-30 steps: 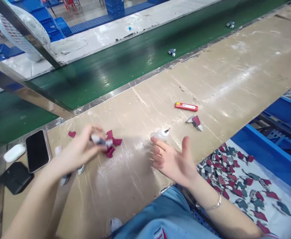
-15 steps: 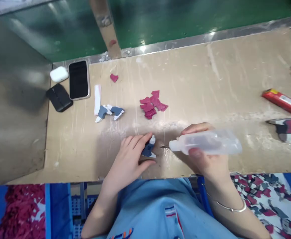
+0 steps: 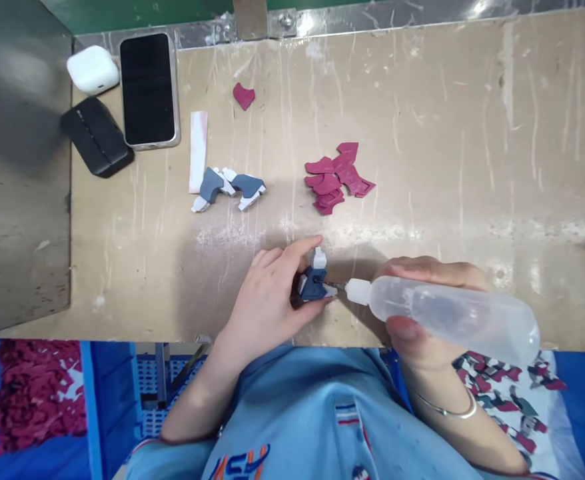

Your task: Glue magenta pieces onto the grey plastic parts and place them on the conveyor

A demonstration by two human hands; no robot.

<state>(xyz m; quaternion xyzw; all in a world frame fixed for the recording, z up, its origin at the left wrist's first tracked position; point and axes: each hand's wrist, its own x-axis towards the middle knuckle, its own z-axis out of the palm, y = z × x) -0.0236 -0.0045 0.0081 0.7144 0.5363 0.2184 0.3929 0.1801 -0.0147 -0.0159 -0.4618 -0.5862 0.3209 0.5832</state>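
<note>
My left hand (image 3: 272,300) grips a small blue and white piece (image 3: 313,283) on the table between thumb and index finger. My right hand (image 3: 422,320) is wrapped round a translucent white squeeze bottle (image 3: 452,317), tilted nearly flat. Its thin dark tip points left and meets the blue face of the piece. Beyond my hands lies a loose pile of maroon pieces (image 3: 325,183). Two more blue and white pieces (image 3: 247,187) rest to the left of the pile, beside a white strip (image 3: 198,150).
A phone (image 3: 148,90), a white case (image 3: 92,70) and a black case (image 3: 97,137) lie at the back left by a metal wall (image 3: 17,180). One maroon piece (image 3: 244,97) lies apart. Blue bins (image 3: 115,400) with pieces stand below the table edge.
The bottle's tip has moved left onto the piece held by my left hand; before, there was a gap between them. The camera view has shifted closer to the table.
</note>
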